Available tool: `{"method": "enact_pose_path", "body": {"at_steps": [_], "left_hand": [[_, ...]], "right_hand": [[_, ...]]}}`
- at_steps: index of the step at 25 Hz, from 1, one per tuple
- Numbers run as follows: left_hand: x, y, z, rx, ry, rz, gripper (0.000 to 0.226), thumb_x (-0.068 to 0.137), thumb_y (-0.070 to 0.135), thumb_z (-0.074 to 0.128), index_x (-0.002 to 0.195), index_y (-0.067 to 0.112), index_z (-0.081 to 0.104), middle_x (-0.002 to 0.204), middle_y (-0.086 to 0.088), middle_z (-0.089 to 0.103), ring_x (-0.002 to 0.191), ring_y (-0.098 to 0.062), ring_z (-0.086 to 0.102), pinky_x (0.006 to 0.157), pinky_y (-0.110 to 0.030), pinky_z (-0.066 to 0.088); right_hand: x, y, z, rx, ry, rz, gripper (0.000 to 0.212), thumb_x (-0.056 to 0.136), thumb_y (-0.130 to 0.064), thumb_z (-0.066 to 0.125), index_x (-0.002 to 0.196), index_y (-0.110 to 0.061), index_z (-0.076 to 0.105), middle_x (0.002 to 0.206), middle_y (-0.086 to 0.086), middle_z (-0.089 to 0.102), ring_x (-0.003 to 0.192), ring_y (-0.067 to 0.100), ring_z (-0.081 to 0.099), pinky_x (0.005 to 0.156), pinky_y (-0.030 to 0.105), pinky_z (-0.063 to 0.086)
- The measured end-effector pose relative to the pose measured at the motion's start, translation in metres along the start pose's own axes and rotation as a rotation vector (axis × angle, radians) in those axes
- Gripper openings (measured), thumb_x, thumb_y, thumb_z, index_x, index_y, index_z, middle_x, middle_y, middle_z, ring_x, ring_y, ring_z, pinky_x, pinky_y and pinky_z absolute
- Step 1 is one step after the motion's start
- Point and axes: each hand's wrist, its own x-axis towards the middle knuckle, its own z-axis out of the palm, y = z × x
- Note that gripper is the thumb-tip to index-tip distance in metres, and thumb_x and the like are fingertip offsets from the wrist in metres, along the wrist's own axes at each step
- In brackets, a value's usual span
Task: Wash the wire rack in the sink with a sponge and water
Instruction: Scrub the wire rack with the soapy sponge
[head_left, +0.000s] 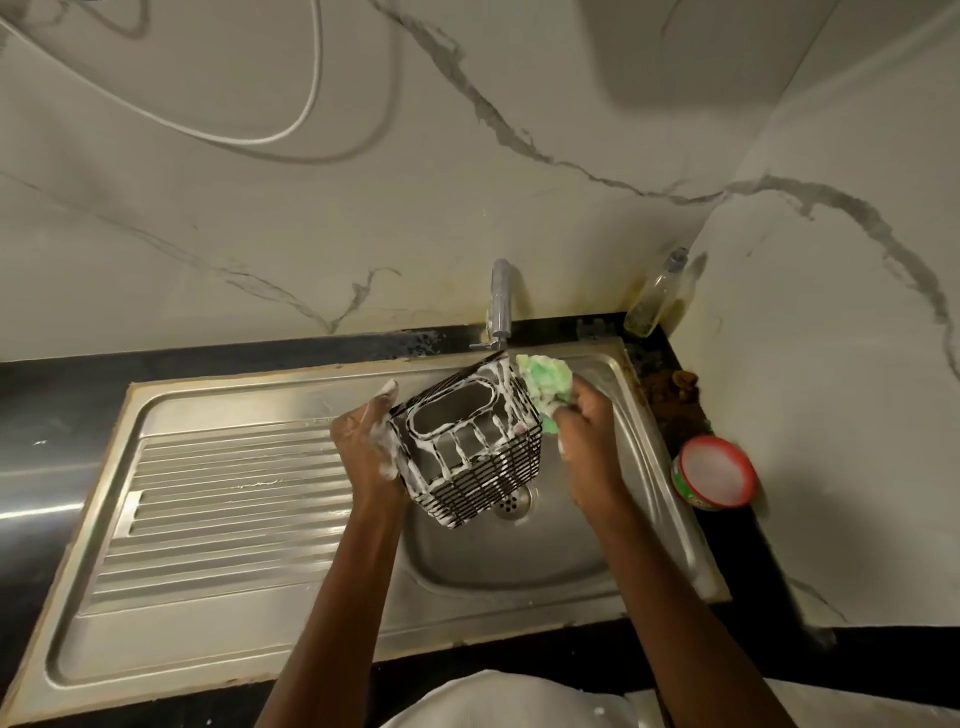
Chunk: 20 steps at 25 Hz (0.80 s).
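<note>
A black wire rack (467, 441), box-shaped and streaked with white foam, hangs tilted over the steel sink (519, 561) above the drain. My left hand (366, 447) grips its left side, foam on the fingers. My right hand (589, 431) holds a green sponge (545, 387) pressed against the rack's upper right corner. The tap (500, 301) stands just behind the rack; no water stream is visible.
A ribbed steel drainboard (228, 509) lies left of the basin. A round tub with a red rim (714, 478) sits on the black counter at the right. A clear bottle (657, 299) stands in the back corner. Brown grime (670, 395) lies beside the sink's right edge.
</note>
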Motion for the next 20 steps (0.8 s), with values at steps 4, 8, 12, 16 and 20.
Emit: {"method": "enact_pose_path", "body": {"at_steps": [4,8,12,16,20], "left_hand": [[-0.012,0.006,0.003,0.343,-0.122,0.076,0.061,0.104,0.026,0.061,0.043,0.026,0.054,0.041,0.011,0.048,0.034,-0.006,0.041,0.044,-0.024,0.034],[-0.019,0.011,0.023,0.628,-0.31,0.112,0.055,0.108,0.032,0.051,0.056,0.017,0.057,0.045,0.001,0.055,0.037,-0.012,0.049,0.043,-0.024,0.037],[-0.044,0.009,0.057,0.285,-0.185,0.083,0.054,0.107,0.027,0.053,0.06,0.001,0.053,0.045,-0.005,0.047,0.034,-0.012,0.044,0.038,-0.023,0.036],[-0.047,0.007,0.056,0.161,-0.227,0.137,0.05,0.106,0.021,0.052,0.06,0.001,0.051,0.041,0.005,0.039,0.03,-0.006,0.034,0.033,-0.019,0.029],[-0.051,0.011,0.06,0.149,-0.212,0.143,0.049,0.108,0.017,0.048,0.06,0.007,0.048,0.041,0.004,0.04,0.031,-0.004,0.035,0.032,-0.018,0.027]], "right_hand": [[0.003,-0.013,-0.001,0.279,-0.053,0.092,0.042,0.09,0.017,0.046,0.105,-0.013,0.07,0.087,-0.003,0.077,0.081,0.01,0.072,0.064,0.02,0.056],[0.003,-0.014,0.002,0.195,-0.02,-0.001,0.039,0.089,0.016,0.047,0.114,-0.006,0.068,0.092,-0.001,0.077,0.084,0.01,0.072,0.066,0.022,0.056],[-0.017,-0.019,0.005,-0.061,-0.1,-0.138,0.039,0.094,0.006,0.051,0.124,-0.013,0.067,0.105,0.002,0.075,0.092,0.015,0.073,0.074,0.033,0.062],[-0.013,-0.036,-0.011,-0.512,0.1,-0.446,0.027,0.09,-0.003,0.063,0.115,-0.008,0.071,0.094,0.002,0.073,0.081,0.016,0.07,0.066,0.041,0.061],[-0.026,-0.026,-0.003,-0.698,0.244,-0.61,0.032,0.084,0.0,0.068,0.115,-0.009,0.073,0.104,0.009,0.074,0.089,0.022,0.068,0.072,0.042,0.061]]}}
